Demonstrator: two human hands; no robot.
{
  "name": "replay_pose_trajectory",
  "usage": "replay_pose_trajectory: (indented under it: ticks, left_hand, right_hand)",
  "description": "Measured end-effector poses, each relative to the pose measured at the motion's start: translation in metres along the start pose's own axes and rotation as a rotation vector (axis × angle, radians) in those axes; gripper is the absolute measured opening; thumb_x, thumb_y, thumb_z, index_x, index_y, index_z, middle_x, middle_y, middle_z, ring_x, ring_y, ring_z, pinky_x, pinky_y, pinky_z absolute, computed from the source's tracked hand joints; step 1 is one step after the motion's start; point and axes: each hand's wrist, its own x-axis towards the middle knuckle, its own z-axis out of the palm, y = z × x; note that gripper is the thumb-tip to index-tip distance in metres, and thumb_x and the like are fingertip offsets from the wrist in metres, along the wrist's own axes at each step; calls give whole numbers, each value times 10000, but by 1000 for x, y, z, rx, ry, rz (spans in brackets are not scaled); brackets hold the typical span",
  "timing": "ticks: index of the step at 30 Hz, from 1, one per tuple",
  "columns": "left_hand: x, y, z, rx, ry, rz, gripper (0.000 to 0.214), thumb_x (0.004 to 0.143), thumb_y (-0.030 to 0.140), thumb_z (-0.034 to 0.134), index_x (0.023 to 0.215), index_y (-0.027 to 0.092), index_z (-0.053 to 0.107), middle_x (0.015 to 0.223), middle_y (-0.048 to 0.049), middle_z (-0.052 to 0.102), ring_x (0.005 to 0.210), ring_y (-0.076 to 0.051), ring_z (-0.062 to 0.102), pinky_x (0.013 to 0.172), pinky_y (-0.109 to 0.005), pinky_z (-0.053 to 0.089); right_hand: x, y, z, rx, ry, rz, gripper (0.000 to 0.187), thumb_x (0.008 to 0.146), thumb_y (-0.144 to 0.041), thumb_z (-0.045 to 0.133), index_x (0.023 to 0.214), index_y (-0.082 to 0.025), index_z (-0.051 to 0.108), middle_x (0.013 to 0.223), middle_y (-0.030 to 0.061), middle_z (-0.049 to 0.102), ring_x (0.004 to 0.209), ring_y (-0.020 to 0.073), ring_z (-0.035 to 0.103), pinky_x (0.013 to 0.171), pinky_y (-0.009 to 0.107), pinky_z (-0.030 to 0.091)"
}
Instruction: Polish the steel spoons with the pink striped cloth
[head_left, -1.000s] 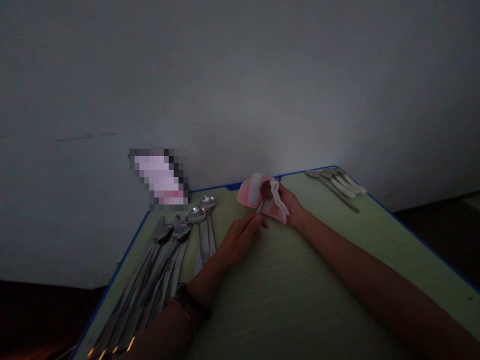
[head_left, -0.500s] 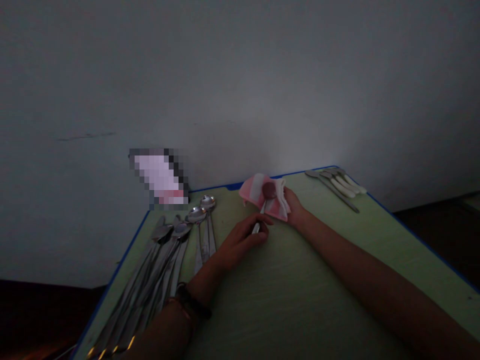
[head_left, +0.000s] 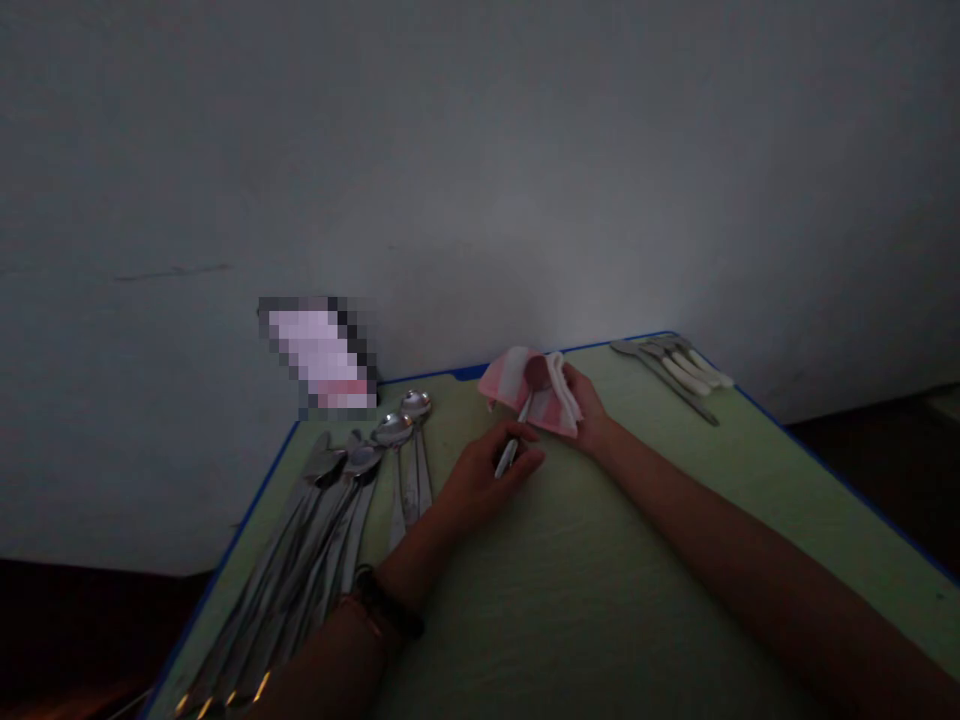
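Note:
Near the far edge of the table, my left hand (head_left: 491, 468) is closed around the handle of a metal spoon (head_left: 535, 374). The spoon's bowl lies against a pink and white striped cloth (head_left: 513, 374), which takes on a pink reflection in the metal. From the right, my right hand (head_left: 591, 412) grips the cloth behind the bowl; most of its fingers are hidden by the folds. To the left of my left hand lie several long-handled spoons (head_left: 414, 404), bowls toward the wall.
A big pile of metal cutlery (head_left: 307, 540) covers the table's left side. At the far right lie several spoons with white handles (head_left: 690, 372) and one all-metal piece (head_left: 679, 378). A blurred-out phone-like object (head_left: 319, 345) leans at the wall (head_left: 480, 150). The green table (head_left: 570, 600) has a blue edge.
My left hand has tilted slightly, showing more of the spoon's handle below its fingers. The cloth's right fold has shifted a little around the bowl.

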Motion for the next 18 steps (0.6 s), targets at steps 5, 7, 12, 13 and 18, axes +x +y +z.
replay_pose_trajectory:
  ticks: [5, 7, 12, 13, 18]
  left_hand:
    - [0, 1, 0, 2, -28, -15, 229, 868, 382, 486, 944, 176, 550, 647, 45, 539, 580, -104, 502, 586, -223, 392]
    - [0, 1, 0, 3, -38, -19, 228, 875, 382, 475, 940, 177, 551, 615, 52, 529, 560, -101, 499, 574, -220, 388]
    - [0, 1, 0, 53, -41, -14, 233, 871, 386, 476, 927, 178, 564, 567, 62, 507, 525, -100, 478, 543, -216, 367]
    - [0, 1, 0, 59, -44, -14, 229, 868, 382, 479, 922, 177, 565, 561, 62, 502, 522, -101, 474, 541, -217, 366]
    - [0, 1, 0, 26, -58, -15, 196, 860, 333, 483, 930, 170, 566, 553, 62, 496, 517, -102, 468, 537, -217, 367]
  right_hand:
    - [1, 6, -5, 56, 113, 55, 163, 865, -265, 464, 874, -159, 588, 718, 14, 660, 651, 124, 615, 672, 254, 530]
    - [0, 8, -7, 10, 113, 42, 131, 847, -263, 517, 909, -168, 581, 713, 5, 656, 610, 122, 602, 591, 246, 521]
    - [-3, 9, -9, -94, 136, -24, 198, 737, -272, 663, 886, -175, 575, 671, -14, 638, 536, 100, 566, 501, 208, 481]
    - [-3, 9, -9, -119, 148, -33, 205, 723, -278, 674, 868, -174, 574, 652, -16, 632, 526, 100, 560, 482, 203, 468]
    - [-2, 11, -9, -204, 182, -86, 227, 682, -303, 691, 816, -163, 573, 626, -9, 622, 516, 96, 541, 473, 201, 437]
